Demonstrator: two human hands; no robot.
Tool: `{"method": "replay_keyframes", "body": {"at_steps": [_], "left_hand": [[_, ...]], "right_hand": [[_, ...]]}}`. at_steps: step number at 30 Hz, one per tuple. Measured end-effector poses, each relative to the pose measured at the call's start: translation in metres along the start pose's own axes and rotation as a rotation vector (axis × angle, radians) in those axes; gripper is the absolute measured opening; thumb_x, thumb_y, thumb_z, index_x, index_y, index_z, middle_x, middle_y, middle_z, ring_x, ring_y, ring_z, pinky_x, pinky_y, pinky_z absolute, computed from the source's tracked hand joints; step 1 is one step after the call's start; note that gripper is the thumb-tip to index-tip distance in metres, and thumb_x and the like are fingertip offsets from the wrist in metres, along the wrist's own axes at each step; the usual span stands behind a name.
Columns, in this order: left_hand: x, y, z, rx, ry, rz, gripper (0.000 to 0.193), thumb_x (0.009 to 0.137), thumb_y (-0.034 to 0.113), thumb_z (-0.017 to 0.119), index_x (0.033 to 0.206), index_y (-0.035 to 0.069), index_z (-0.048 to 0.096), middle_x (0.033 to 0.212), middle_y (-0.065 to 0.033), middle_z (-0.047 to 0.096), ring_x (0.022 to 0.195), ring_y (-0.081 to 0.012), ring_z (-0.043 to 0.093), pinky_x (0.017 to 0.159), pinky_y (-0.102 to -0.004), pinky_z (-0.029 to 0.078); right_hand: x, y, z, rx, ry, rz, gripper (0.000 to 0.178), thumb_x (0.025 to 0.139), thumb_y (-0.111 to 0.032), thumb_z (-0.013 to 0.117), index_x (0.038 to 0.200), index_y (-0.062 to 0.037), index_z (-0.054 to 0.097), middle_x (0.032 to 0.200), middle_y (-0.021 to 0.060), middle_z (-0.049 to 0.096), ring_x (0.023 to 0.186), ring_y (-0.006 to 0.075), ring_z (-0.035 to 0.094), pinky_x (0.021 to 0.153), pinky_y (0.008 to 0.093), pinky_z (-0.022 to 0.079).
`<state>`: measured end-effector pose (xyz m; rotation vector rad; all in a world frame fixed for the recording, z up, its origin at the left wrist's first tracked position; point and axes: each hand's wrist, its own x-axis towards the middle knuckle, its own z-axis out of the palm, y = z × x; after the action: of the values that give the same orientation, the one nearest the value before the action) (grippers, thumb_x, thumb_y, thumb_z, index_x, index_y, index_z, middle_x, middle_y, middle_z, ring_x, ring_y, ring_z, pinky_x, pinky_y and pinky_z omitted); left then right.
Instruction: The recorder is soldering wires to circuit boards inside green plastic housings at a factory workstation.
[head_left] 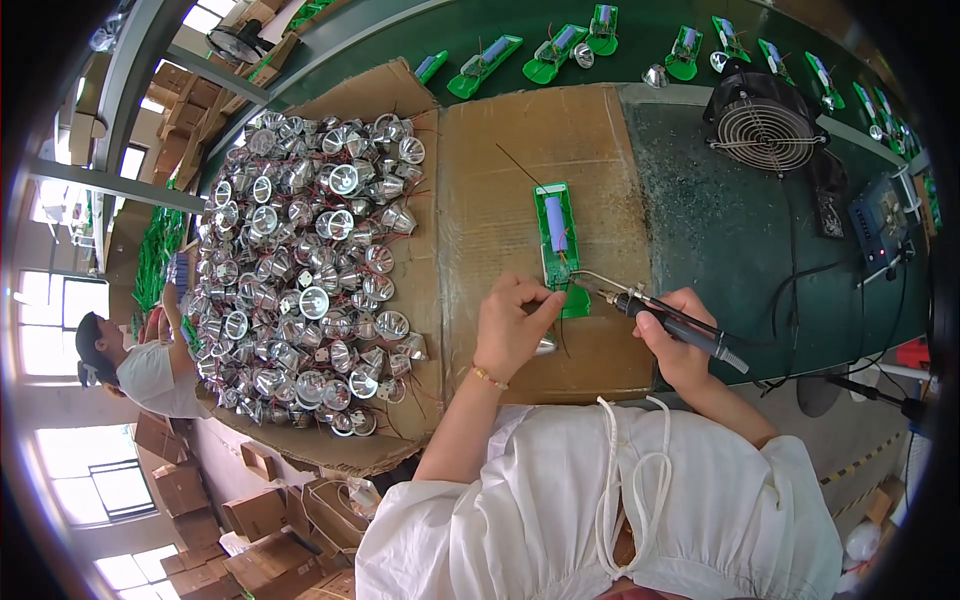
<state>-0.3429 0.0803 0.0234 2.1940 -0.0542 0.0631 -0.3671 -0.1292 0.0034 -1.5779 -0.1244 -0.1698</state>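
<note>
Evidently, a soldering iron (708,344) points in close at a green lamp housing (577,302).
Lying on cardboard (490,240) mid-desk (710,270), the housing, with its lilac battery (556,225), seems set within both hands' reach. The left hand (515,325) presses thumb and forefinger together at its near part, the pinched piece too small to tell; the right hand's (680,340) fingers wrap the iron's handle, likely for fine control. Reflectors (314,303) lie heaped left.

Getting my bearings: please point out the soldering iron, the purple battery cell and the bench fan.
Soldering iron (690,332), head view: on its dark handle.
Purple battery cell (556,223), head view: middle of its cylindrical body.
Bench fan (765,138), head view: on its round wire grille.
</note>
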Motion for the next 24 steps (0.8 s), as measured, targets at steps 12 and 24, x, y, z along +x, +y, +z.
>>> {"method": "replay_keyframes", "body": {"at_steps": [12, 24], "left_hand": [[0.009, -0.003, 0.003, 0.034, -0.068, -0.052, 0.013, 0.070, 0.015, 0.069, 0.068, 0.002, 0.065, 0.073, -0.0090, 0.055, 0.060, -0.0187, 0.056, 0.055, -0.0287, 0.045], [0.011, -0.003, 0.001, -0.012, -0.107, -0.100, 0.012, 0.070, 0.012, 0.069, 0.069, 0.000, 0.065, 0.073, -0.0080, 0.055, 0.059, -0.0159, 0.056, 0.054, -0.0262, 0.045]], "right_hand": [[0.002, 0.003, 0.000, -0.009, -0.015, -0.029, 0.016, 0.077, -0.007, 0.065, 0.076, -0.0018, 0.050, 0.061, 0.0020, 0.057, 0.054, 0.0045, 0.051, 0.048, 0.0197, 0.040], [0.002, -0.005, -0.004, 0.057, 0.025, 0.070, 0.016, 0.080, -0.008, 0.060, 0.082, -0.0004, 0.047, 0.068, 0.0078, 0.056, 0.058, 0.0112, 0.056, 0.054, 0.0233, 0.046]]}}
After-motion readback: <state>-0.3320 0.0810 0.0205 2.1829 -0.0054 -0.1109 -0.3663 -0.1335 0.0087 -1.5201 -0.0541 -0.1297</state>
